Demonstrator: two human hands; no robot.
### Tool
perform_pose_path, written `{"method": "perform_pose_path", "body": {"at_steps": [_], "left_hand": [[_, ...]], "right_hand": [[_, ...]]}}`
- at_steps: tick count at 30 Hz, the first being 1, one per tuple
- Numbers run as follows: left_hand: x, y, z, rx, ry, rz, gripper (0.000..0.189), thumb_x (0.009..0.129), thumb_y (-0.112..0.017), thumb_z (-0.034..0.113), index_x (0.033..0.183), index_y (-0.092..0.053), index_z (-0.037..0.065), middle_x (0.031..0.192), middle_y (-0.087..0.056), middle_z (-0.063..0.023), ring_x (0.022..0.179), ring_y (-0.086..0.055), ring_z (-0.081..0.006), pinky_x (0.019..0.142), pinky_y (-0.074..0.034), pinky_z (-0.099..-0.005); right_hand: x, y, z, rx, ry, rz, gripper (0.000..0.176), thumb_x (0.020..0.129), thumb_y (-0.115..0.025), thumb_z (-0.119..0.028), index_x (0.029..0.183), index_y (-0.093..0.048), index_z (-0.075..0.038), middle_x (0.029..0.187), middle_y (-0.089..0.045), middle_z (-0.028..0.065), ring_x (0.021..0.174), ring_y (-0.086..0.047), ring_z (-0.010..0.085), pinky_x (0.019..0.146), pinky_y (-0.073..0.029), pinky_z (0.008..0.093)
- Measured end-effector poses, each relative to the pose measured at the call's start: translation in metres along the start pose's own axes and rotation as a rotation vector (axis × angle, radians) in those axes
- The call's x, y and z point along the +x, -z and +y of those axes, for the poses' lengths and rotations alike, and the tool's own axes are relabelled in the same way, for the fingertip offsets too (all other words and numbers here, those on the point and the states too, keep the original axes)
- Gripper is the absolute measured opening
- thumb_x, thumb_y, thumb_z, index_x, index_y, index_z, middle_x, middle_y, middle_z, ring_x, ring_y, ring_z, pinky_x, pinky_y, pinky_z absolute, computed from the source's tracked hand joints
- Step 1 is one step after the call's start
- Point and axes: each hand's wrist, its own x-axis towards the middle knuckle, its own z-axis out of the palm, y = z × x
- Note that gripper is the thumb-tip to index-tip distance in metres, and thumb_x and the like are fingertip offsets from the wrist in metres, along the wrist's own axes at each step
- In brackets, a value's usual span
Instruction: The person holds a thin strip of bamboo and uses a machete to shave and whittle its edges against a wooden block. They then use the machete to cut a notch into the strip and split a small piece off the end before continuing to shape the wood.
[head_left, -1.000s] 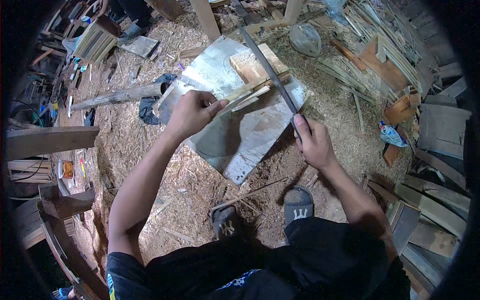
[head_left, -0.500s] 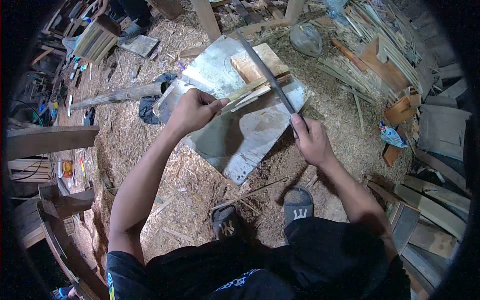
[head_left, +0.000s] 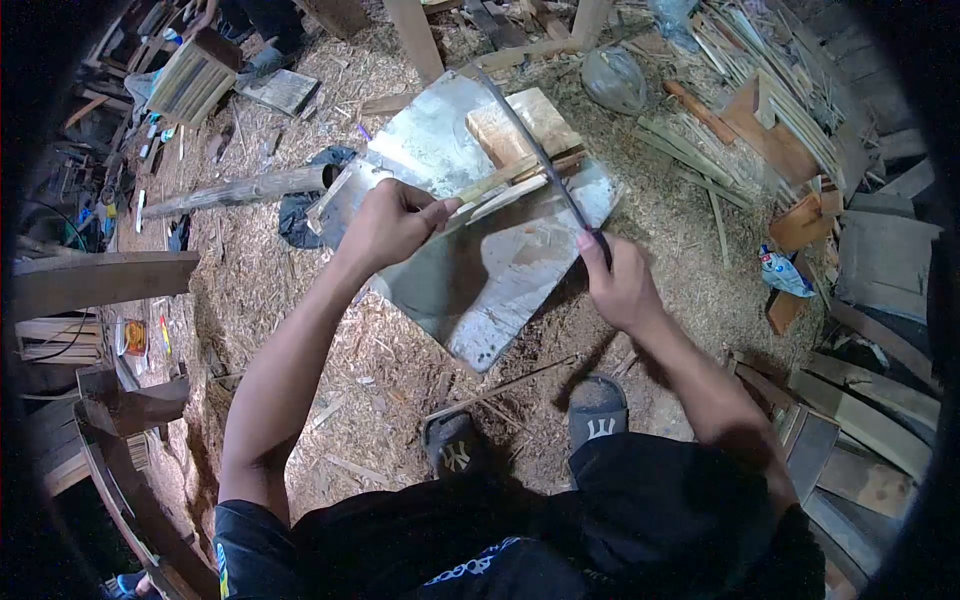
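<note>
In the head view, the left hand (head_left: 385, 225) pinches a thin wooden strip (head_left: 488, 184) between thumb and fingers, and the strip runs forward and to the right of that hand. The right hand (head_left: 625, 285) is closed on the grip of a long dark blade (head_left: 514, 119), which reaches forward and leftward from it and crosses the strip's far part. The blade now shows a thinner profile than a moment ago, so it seems to have been rolled in the grip, changing how its edge meets the wood; the left hand has barely moved. A paler strip (head_left: 508, 197) lies just beside the held one, nearer the right hand. Ahead of both hands, a wooden block (head_left: 492, 135) rests on a worn grey board (head_left: 510, 290), which extends beneath the strips.

The fingers hide the strip's near end and most of the blade's grip. Whether the blade touches the wood or passes just above it, I cannot tell. The lower side of the strip, overlapping pieces and shadow are hard to separate.
</note>
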Motion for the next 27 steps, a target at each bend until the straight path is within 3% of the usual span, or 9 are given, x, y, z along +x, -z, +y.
{"method": "perform_pose_path", "body": {"at_steps": [4,6,10,12,14,15,19,21,27], "left_hand": [[-0.001,-0.001,0.0,0.021,-0.006,0.028,0.046,0.09,-0.07,0.042,0.076,-0.074,-0.002,0.055,-0.061,-0.0145,0.05,-0.057,-0.0214,0.055,-0.046,-0.0412],[-0.001,0.0,0.002,0.042,-0.005,0.016,0.047,0.09,-0.07,0.042,0.076,-0.074,-0.002,0.057,-0.063,-0.0148,0.051,-0.06,-0.0229,0.057,-0.048,-0.042],[0.001,-0.003,-0.003,-0.008,-0.017,0.019,0.048,0.089,-0.071,0.043,0.075,-0.074,-0.003,0.059,-0.064,-0.0156,0.053,-0.062,-0.0244,0.059,-0.049,-0.0429],[-0.001,-0.004,-0.002,0.037,-0.002,0.042,0.052,0.092,-0.07,0.042,0.065,-0.067,-0.002,0.052,-0.053,-0.0021,0.05,-0.046,-0.011,0.05,-0.039,-0.0353],[-0.001,-0.001,0.0,0.039,0.018,0.024,0.05,0.091,-0.07,0.043,0.071,-0.071,-0.002,0.056,-0.059,-0.0096,0.052,-0.055,-0.0183,0.055,-0.044,-0.0393],[-0.001,0.001,0.002,0.037,0.033,0.008,0.049,0.089,-0.071,0.044,0.077,-0.074,-0.003,0.06,-0.065,-0.017,0.055,-0.064,-0.0255,0.061,-0.05,-0.0432],[0.0,-0.007,-0.005,0.022,-0.019,0.048,0.047,0.09,-0.071,0.043,0.078,-0.075,-0.002,0.06,-0.065,-0.0169,0.055,-0.064,-0.0254,0.061,-0.05,-0.0434],[-0.001,-0.002,0.0,0.047,-0.008,0.035,0.047,0.09,-0.071,0.042,0.078,-0.075,-0.003,0.06,-0.065,-0.0166,0.055,-0.063,-0.0245,0.06,-0.05,-0.0427],[0.0,-0.003,0.001,0.024,-0.026,0.052,0.045,0.09,-0.071,0.041,0.08,-0.075,-0.003,0.059,-0.064,-0.0158,0.054,-0.061,-0.022,0.058,-0.049,-0.0406]], "right_hand": [[0.007,0.019,-0.015,0.058,-0.091,-0.058,0.062,0.103,-0.044,-0.057,0.071,-0.053,-0.004,0.051,-0.043,0.0039,0.045,-0.048,0.0192,0.048,-0.04,0.0386],[0.01,0.043,-0.041,0.596,-0.634,-0.312,0.064,0.102,-0.041,-0.062,0.073,-0.051,-0.006,0.049,-0.041,-0.0001,0.038,-0.042,0.0131,0.04,-0.037,0.0319],[0.002,0.039,-0.042,0.569,-0.169,-0.074,0.061,0.102,-0.04,-0.061,0.076,-0.048,-0.006,0.052,-0.042,-0.0018,0.037,-0.039,0.0081,0.035,-0.033,0.0264],[0.001,0.033,-0.033,0.58,-0.071,-0.066,0.056,0.105,-0.041,-0.054,0.077,-0.05,-0.006,0.054,-0.045,-0.0007,0.039,-0.041,0.0104,0.04,-0.036,0.0284],[0.004,0.01,-0.013,0.185,0.18,0.121,0.053,0.106,-0.042,-0.047,0.075,-0.054,-0.005,0.055,-0.048,0.0022,0.046,-0.046,0.0145,0.047,-0.038,0.0324],[0.006,0.006,-0.002,0.032,-0.09,-0.084,0.055,0.106,-0.043,-0.045,0.071,-0.056,-0.004,0.056,-0.051,0.005,0.053,-0.051,0.017,0.051,-0.039,0.0357],[0.0,-0.004,0.001,0.011,0.017,0.072,0.06,0.104,-0.044,-0.053,0.071,-0.055,-0.004,0.054,-0.049,0.0044,0.046,-0.049,0.0157,0.047,-0.039,0.0344],[0.005,0.023,-0.028,0.606,-0.647,-0.275,0.061,0.102,-0.043,-0.059,0.073,-0.051,-0.005,0.052,-0.047,0.0021,0.038,-0.043,0.0125,0.04,-0.036,0.0304],[0.003,0.041,-0.039,0.369,-0.17,-0.083,0.062,0.102,-0.044,-0.059,0.072,-0.051,-0.005,0.053,-0.048,0.0013,0.043,-0.048,0.0118,0.043,-0.037,0.0285]]}}
